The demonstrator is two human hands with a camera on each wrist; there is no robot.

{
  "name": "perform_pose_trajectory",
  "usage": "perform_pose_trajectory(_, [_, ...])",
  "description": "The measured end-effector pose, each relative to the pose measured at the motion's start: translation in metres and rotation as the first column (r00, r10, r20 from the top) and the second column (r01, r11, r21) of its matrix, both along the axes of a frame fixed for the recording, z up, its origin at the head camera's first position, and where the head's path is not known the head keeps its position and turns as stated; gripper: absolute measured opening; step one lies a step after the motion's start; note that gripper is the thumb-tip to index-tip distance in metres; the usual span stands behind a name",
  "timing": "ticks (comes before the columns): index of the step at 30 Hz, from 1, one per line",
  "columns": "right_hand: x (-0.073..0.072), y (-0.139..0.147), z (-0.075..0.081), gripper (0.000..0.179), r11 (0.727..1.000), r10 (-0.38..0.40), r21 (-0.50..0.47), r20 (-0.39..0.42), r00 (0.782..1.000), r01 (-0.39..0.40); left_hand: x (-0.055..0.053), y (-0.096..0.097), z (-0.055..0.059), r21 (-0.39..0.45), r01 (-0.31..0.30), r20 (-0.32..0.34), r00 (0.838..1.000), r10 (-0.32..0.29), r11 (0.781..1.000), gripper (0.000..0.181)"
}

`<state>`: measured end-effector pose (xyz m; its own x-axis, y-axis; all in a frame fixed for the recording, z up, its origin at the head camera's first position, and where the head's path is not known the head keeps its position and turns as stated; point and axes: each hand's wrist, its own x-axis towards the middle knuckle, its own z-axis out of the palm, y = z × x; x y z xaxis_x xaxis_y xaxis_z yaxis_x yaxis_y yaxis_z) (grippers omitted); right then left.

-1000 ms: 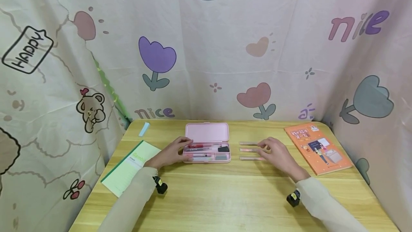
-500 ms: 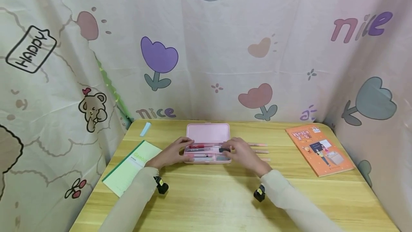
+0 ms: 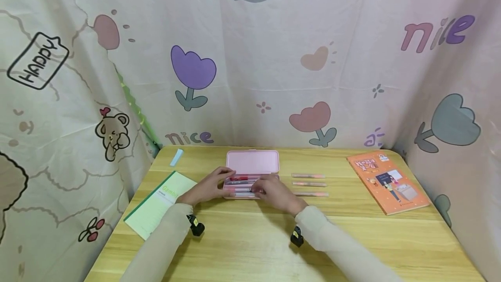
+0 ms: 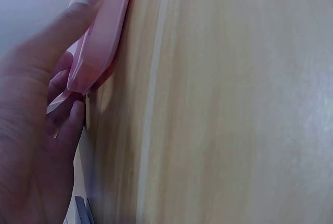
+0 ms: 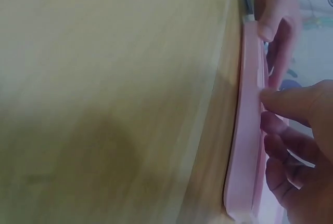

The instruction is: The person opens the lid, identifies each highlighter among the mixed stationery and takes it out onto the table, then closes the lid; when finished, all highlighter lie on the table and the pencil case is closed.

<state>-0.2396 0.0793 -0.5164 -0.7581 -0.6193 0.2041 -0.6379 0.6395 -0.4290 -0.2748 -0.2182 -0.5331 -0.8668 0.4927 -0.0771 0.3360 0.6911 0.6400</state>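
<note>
A pink pencil case [image 3: 252, 162] lies on the table with its lid folded back and several pens inside, among them a red pen [image 3: 238, 178]. My left hand [image 3: 209, 184] holds the case's left end; in the left wrist view the thumb [image 4: 83, 7] lies on its rim and the other fingers curl round the corner. Over the right half of the case, my right hand [image 3: 277, 194] reaches in with bent fingers near the pen ends. The right wrist view shows that thumb [image 5: 286, 102] at the front rim; I cannot tell whether a pen is between the fingertips.
Three slim pens with orange-pink parts, the back one [image 3: 308, 176], the middle one [image 3: 309, 183] and the front one [image 3: 315, 194], lie right of the case. A green notebook [image 3: 156, 206] lies left, a blue strip [image 3: 177, 157] behind it, an orange book [image 3: 389, 184] far right.
My right hand has moved left from the three loose pens to the inside of the pencil case; those pens stay on the table. My left hand has stayed on the case.
</note>
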Motion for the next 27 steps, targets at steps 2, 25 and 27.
perform_pose_trajectory(2, [0.001,-0.002,0.0,0.016,1.0,-0.006,0.02,0.009,1.0,0.006,0.0,0.0,-0.001,-0.005,0.0,0.0,1.0,0.0,1.0,0.088])
perform_pose_trajectory(25, [0.003,-0.007,0.012,0.006,0.995,-0.023,0.098,0.052,0.998,0.018,-0.001,-0.001,-0.002,0.008,0.011,-0.009,1.0,-0.011,1.0,0.09])
perform_pose_trajectory(27, [0.002,-0.004,0.011,0.007,0.997,-0.024,0.069,0.05,0.998,0.021,-0.001,-0.002,-0.002,0.008,0.012,-0.011,1.0,-0.012,1.0,0.09])
